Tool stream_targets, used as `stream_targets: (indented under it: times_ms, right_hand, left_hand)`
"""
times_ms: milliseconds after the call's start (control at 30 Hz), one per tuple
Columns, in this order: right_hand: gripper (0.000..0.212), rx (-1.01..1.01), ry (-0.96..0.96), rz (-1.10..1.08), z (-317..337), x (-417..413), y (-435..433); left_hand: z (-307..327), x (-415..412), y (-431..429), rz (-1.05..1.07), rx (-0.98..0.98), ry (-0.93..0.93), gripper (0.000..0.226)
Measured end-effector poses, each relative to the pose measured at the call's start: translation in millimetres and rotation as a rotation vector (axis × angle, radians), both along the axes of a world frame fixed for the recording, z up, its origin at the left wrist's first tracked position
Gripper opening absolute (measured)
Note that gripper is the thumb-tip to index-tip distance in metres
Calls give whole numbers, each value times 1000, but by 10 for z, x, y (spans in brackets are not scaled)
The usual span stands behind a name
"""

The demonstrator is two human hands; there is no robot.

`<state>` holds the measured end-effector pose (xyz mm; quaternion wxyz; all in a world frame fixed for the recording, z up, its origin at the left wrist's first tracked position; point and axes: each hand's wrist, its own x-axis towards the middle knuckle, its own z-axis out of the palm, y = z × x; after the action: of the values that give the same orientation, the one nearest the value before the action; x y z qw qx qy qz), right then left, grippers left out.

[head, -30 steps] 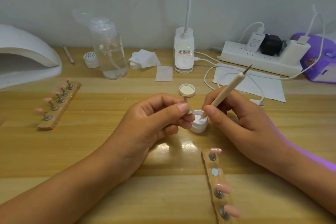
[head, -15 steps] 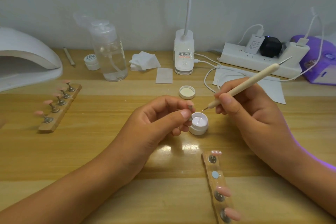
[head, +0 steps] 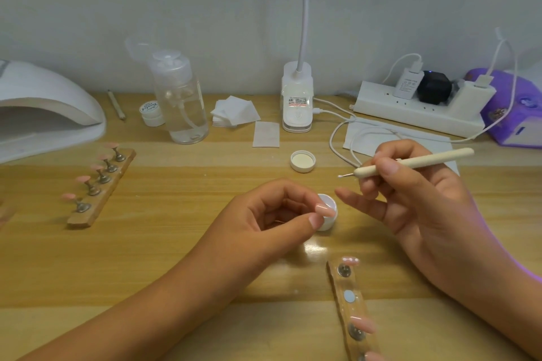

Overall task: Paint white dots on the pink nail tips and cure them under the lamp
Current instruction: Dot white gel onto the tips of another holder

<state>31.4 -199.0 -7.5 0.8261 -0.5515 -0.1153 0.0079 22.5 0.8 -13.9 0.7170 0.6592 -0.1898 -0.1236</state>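
**Right hand clamped on dotting tool, left hand pinching one nail tip above the gel pot**

Right hand (head: 416,208) gripped the dotting tool (head: 410,163) pen-fashion, thumb and forefinger closed round the shaft near its metal end. The shaft lay close to level, its point directed left with a small white bead on the tip. The point stood in the air, apart from the pot and from the other hand. One lower finger of this hand was extended leftward.

Left hand (head: 264,223) rested low over the table (head: 176,243), fingers curled, thumb and forefinger pinching a pink nail tip (head: 324,208). The tip was held directly in front of the white gel pot (head: 328,200), which the fingers partly covered. Whether a stand was attached to the tip could not be told.

The pot's lid (head: 303,160) lay open side up, just behind the pot. A near wooden strip (head: 352,311) lay below the hands, carrying three visible pink tips and one bare metal disc. A far wooden strip (head: 101,184) lay to the left with five pink tips on stands. Beyond it, at the left edge, stood the white curing lamp (head: 44,108).

Along the back of the table, against a plain pale wall, were noted:
- a clear pump bottle (head: 180,99)
- a small white jar (head: 151,113)
- a thin stick (head: 116,104)
- folded wipes (head: 234,110)
- a desk lamp base (head: 297,99)
- a power strip (head: 416,110) with plugs and white cables
- a purple device (head: 510,108)
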Motion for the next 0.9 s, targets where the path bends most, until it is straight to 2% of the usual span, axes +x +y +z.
stream_targets:
  times_ms: [133,300,900]
  right_hand:
    - [11,-26,-5,37,-3,-13,4]
    - [3,-31,-2,76,-11,-19,0]
    - [5,-53,-13,115,-19,-30,25]
  left_hand:
    - [10,-7,-12,-7,-10,28,8]
    - [13,-12,-13,-18,-8,21,9]
    - [30,-26,-33,-27,33,9,11]
